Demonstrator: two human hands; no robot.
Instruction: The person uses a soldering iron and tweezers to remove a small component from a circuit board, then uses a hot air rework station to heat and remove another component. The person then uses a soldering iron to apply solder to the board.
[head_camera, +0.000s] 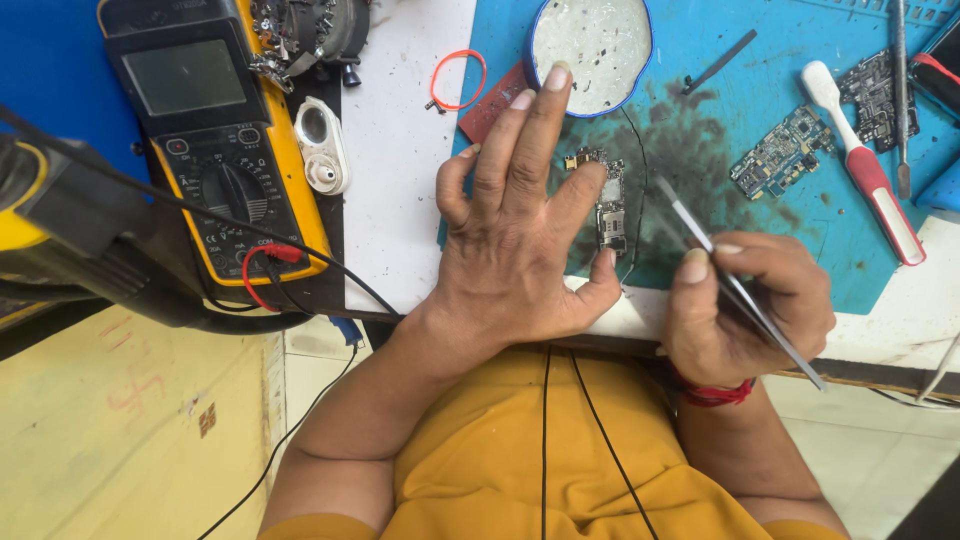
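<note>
At the bottom of the frame I am seeing my mustard-yellow shirt (520, 470) with two thin black wires (580, 410) running down it. Just above, right of centre, my right hand (745, 300) is pinching a pair of metal tweezers (735, 285) between thumb and fingers, the tips pointing up-left and hanging just short of the small circuit board (608, 205). In the middle, my left hand (520, 230) is hovering with its fingers spread wide; whether it is touching the board on the blue mat (700, 130) I cannot tell. The board is lying in the centre of the frame, partly behind that hand. At the upper left, a yellow multimeter (215, 140) is resting on the bench (400, 190). Farther up, a round tin (590, 45) is sitting at top centre, with a red-and-white brush (865, 165) and another board (780, 152) at the upper right.
</note>
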